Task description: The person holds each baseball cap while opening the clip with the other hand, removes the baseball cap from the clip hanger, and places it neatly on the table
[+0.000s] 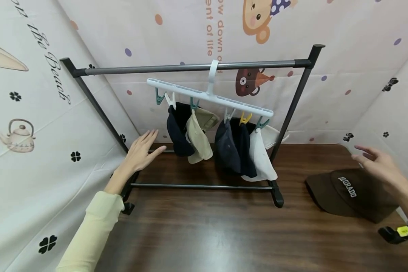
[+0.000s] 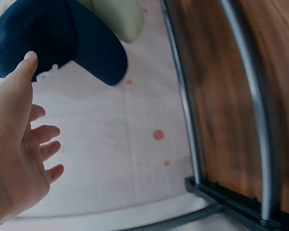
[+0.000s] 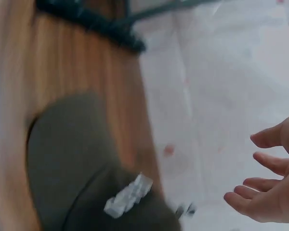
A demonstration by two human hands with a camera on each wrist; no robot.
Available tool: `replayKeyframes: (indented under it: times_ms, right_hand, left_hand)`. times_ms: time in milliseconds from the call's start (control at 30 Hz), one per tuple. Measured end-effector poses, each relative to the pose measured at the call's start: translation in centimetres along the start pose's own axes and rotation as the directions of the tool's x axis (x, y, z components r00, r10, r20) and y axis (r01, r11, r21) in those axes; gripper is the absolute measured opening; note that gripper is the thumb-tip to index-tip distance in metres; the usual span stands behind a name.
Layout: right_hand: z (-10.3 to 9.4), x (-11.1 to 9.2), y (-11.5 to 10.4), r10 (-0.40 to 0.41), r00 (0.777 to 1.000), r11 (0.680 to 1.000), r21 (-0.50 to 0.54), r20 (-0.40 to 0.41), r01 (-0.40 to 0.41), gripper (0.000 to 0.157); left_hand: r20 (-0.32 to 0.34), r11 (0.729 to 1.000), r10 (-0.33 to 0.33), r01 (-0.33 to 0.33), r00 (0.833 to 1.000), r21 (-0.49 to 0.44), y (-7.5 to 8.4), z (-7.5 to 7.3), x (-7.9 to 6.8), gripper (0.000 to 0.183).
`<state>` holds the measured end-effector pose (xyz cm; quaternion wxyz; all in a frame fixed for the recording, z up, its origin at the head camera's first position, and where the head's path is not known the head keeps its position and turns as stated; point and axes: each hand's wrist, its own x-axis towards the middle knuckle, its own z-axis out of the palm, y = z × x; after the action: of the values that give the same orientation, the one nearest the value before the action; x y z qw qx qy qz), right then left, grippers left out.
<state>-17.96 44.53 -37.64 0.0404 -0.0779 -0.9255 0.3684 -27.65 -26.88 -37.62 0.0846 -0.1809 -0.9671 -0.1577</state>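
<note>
A brown baseball cap (image 1: 360,204) with white lettering rests on the wooden surface at the right. Above it is my right hand (image 1: 382,166), fingers loosely bent and holding nothing; the right wrist view shows it apart from the cap. My left hand (image 1: 141,153) is spread beside the rack's left post, near a hanging navy cap (image 1: 177,132). In the left wrist view, a gap separates its fingers from any grip on that cap. A white clip hanger (image 1: 190,91) slopes down to the right and also carries a beige cap (image 1: 200,139), a dark blue cap (image 1: 226,145) and a white cap (image 1: 261,156).
The hanger hooks over the top bar (image 1: 129,70) of a dark metal rack. Its right post (image 1: 294,104) stands between the hanging caps and the brown cap. A lower bar (image 1: 197,186) crosses near the wooden surface (image 1: 190,234). Printed cloth covers the walls.
</note>
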Motion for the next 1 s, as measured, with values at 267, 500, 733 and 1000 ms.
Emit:
replayKeyframes:
  times_ms: [267, 500, 733, 1000]
  right_hand:
    - [1.6, -0.4, -5.8, -0.133, 0.984, 0.986, 0.114, 0.122, 0.119, 0.057]
    - [3.4, -1.1, -11.3, -0.216, 0.965, 0.966, 0.175, 0.147, 0.189, 0.046]
    - [5.2, -2.0, -15.8, -0.306, 0.937, 0.933, 0.247, 0.169, 0.261, 0.052]
    - [6.8, -3.4, -19.1, -0.352, 0.911, 0.92, 0.257, 0.214, 0.295, 0.049]
  left_hand:
    - [-0.171, 0.972, 0.046, -0.084, 0.984, -0.222, 2.5, -1.1, 2.9, 0.063]
    - [-0.236, 0.819, -0.001, -0.135, 0.972, -0.558, 5.5, -3.5, 5.5, 0.052]
    - [-0.156, 0.602, -0.088, -0.072, 0.984, -0.795, 7.6, -4.8, 7.2, 0.054]
    - [-0.17, 0.41, -0.163, -0.09, 0.972, -0.908, 9.0, -4.3, 6.0, 0.047]
